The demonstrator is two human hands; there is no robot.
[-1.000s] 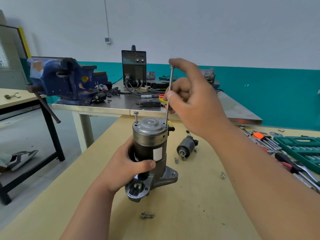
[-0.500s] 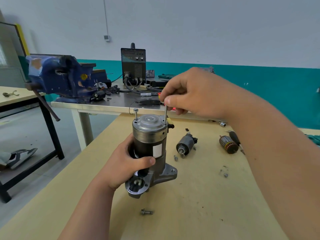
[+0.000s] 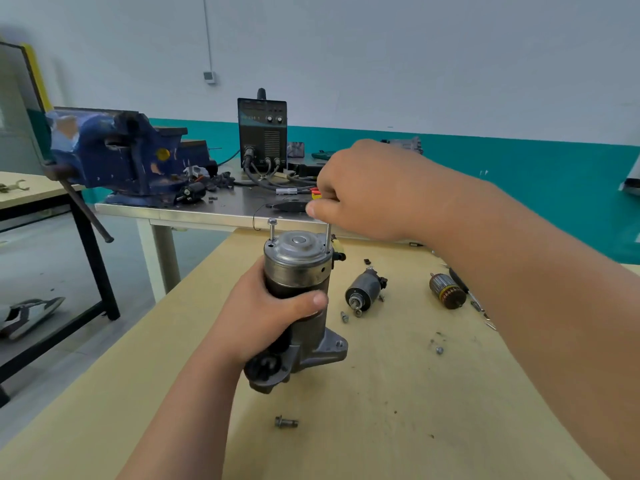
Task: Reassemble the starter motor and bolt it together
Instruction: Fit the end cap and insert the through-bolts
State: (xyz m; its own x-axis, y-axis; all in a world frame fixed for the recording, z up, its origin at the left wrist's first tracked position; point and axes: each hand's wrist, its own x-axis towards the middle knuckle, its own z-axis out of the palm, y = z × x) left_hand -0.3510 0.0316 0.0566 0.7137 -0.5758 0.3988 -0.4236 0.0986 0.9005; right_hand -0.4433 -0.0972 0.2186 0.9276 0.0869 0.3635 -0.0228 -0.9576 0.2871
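The starter motor [image 3: 298, 268] stands upright on the wooden bench [image 3: 363, 410], silver end cap on top. My left hand [image 3: 266, 313] grips its dark body from the left, thumb across the front. My right hand [image 3: 360, 192] pinches the top of a long through bolt [image 3: 328, 239] that goes down into the cap's right edge. A second through bolt [image 3: 272, 229] sticks up at the cap's left edge, its head a little above the cap.
A solenoid [image 3: 365, 291], an armature [image 3: 446, 291], a loose bolt [image 3: 286, 422] and small screws [image 3: 439, 350] lie on the bench. Behind stands a steel table [image 3: 207, 209] with a blue vise [image 3: 114, 161] and a black welder [image 3: 262, 133].
My right hand has come down with the long bolt, which has slid deep into the motor. My left hand has shifted slightly up the body.
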